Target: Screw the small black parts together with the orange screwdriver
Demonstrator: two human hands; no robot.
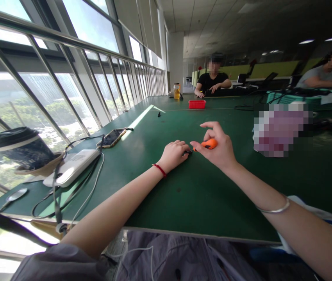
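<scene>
In the middle of the green table (142,183), my left hand (174,155) rests low with its fingers closed on a small black part (187,152). The part is mostly covered by the fingers, so its kind does not show. My right hand (219,147) grips a screwdriver (209,144) with an orange and black handle. Its index finger is raised off the handle. The screwdriver lies nearly level, and its tip end points left to the black part; whether they touch is too small to tell.
A phone (111,138), a white power bank (74,168) with cables and a lidded cup (22,148) lie left by the railing. Ahead are a small black piece (159,114), a red box (197,104) and a jar (177,91). A teal basket (309,100) stands right; two people sit beyond.
</scene>
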